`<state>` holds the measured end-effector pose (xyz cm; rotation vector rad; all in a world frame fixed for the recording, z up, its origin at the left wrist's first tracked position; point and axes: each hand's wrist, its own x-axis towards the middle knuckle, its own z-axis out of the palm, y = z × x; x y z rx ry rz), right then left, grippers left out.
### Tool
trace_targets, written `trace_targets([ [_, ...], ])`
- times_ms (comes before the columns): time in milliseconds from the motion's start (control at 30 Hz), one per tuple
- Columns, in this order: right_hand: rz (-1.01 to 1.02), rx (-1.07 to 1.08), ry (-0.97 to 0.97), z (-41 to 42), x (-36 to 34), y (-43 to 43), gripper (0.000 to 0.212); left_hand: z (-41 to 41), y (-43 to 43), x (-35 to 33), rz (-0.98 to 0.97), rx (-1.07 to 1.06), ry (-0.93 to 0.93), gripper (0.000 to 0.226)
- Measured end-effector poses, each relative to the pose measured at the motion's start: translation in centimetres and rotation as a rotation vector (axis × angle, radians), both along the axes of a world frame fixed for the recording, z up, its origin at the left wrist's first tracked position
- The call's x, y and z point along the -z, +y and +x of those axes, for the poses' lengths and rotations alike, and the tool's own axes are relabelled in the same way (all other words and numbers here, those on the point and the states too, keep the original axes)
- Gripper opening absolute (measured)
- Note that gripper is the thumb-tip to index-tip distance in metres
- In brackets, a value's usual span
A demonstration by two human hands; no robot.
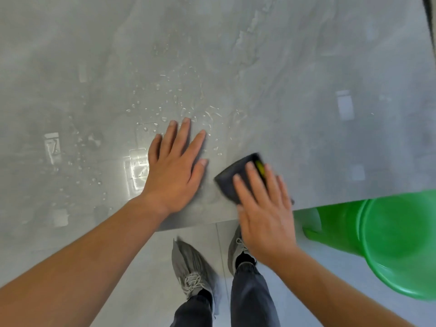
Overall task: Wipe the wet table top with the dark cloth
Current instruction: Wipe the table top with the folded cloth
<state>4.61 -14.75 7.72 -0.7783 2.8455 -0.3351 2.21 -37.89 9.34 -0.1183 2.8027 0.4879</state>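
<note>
Early in the wipe, judging by how much water lies untouched. Right hand (264,208) laid flat over the dark cloth (232,179), fingers straight and a little apart, pressing it down rather than curling round it. Cloth on the table (306,67) close to the near edge (195,224), its back corner hidden under the palm and its front blurred, perhaps from motion. Left hand (175,168) flat on the bare top just beside the cloth but not touching it, fingers straight and spread, holding nothing, fingertips at the nearest of the water drops (174,100). Drops scattered ahead of and to the left of that hand, well forward of the cloth. Next, probably: push the cloth forward and leftward through the wet patch with steady flat pressure, and lift or shift the left hand first, since it sits between cloth and water. Plenty of open top ahead and to the right for long strokes, with nothing standing on it. Less room behind: a stroke pulled back risks dragging water over the near edge onto the floor and the shoes (191,267) below. Green bucket (389,244) below the edge at the right, near the right forearm, handy for wringing but easy to knock on a wide swing.
</note>
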Motion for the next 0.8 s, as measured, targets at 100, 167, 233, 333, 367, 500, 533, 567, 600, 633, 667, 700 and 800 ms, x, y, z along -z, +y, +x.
trace_targets([
  [100,0.012,-0.234,0.017,0.0,0.2,0.2,0.057,0.0,-0.6,0.0,0.071,-0.016,0.024,0.065],
  [167,0.03,-0.206,0.017,-2.7,0.1,0.0,0.058,0.1,-1.0,0.1,0.064,0.003,0.028,0.067],
  [233,0.006,-0.02,0.0,-5.7,0.0,-0.6,0.058,0.3,-1.4,0.4,0.027,0.017,0.029,0.068],
  [333,0.009,0.205,-0.004,-6.4,0.0,-2.7,0.058,0.3,-2.0,0.8,-0.019,-0.009,0.025,0.068],
  [367,0.022,0.202,0.011,-5.2,0.1,-3.2,0.058,0.2,-2.3,0.8,-0.036,-0.008,0.02,0.068],
  [500,0.006,-0.061,0.0,-0.6,0.3,-2.9,0.056,0.1,-2.6,1.2,-0.062,0.026,0.001,0.069],
  [533,-0.001,-0.117,-0.002,-0.6,0.3,-2.4,0.055,0.1,-2.6,1.2,-0.047,0.024,-0.005,0.069],
  [567,-0.004,-0.167,0.001,-1.3,0.2,-2.1,0.055,0.1,-2.6,1.2,-0.033,0.021,-0.009,0.07],
  [600,0.003,-0.202,-0.001,-2.5,0.0,-1.8,0.055,0.1,-2.7,1.3,-0.022,0.018,-0.009,0.071],
  [633,0.012,-0.209,-0.001,-4.2,-0.1,-1.8,0.056,0.1,-2.7,1.3,-0.017,0.018,-0.006,0.071],
  [667,0.012,-0.175,0.002,-6.2,-0.1,-2.0,0.057,0.1,-2.7,1.3,-0.018,0.019,-0.001,0.071],
  [700,-0.003,-0.099,0.003,-8.4,-0.2,-2.5,0.058,0.1,-2.8,1.4,-0.024,0.019,0.004,0.072],
  [800,-0.038,0.214,-0.03,-13.6,-0.1,-5.0,0.059,0.1,-2.7,1.5,-0.039,0.019,0.016,0.072],
])
